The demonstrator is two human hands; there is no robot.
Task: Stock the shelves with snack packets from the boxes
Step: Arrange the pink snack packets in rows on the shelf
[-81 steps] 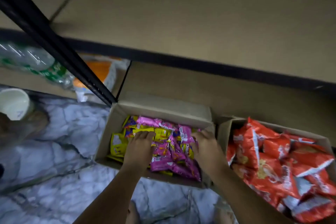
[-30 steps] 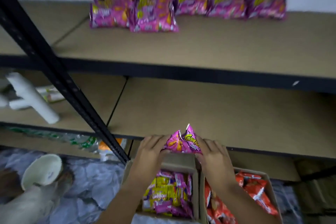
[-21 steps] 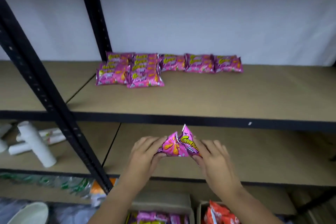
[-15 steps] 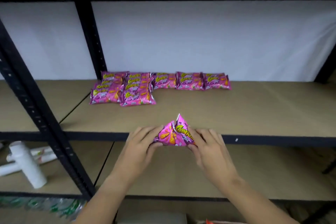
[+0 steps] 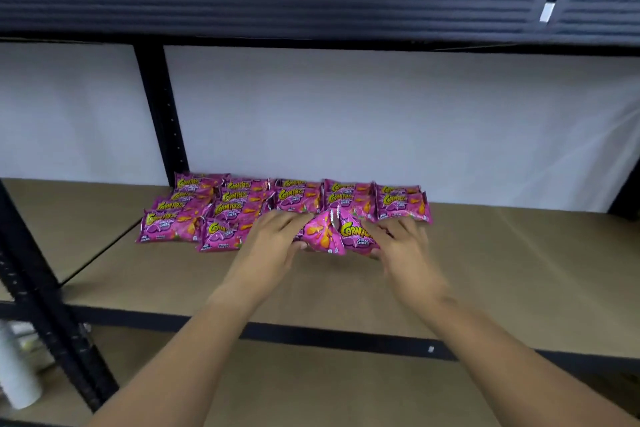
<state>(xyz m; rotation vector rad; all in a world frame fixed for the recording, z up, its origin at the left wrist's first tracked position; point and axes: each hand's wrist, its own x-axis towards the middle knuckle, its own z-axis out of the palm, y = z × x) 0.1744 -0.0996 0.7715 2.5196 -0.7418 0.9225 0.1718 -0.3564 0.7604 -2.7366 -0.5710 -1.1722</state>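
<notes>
While the shelf (image 5: 485, 270) board carries a row of pink Cornitoz packets (image 5: 287, 201) along the back wall, both hands hold approx. two more packets (image 5: 337, 236) between them, just in front of that row. Left hand (image 5: 273, 243) grips the left side, right hand (image 5: 401, 243) the right side, fingers curled round. Long axis runs left-right; both hands equally near.

packets (image 5: 287, 204): glossy pink plastic film
shelf board (image 5: 502, 263): matt brown, smooth
frame (image 5: 311, 3): black ribbed metal, semi-matt
</notes>
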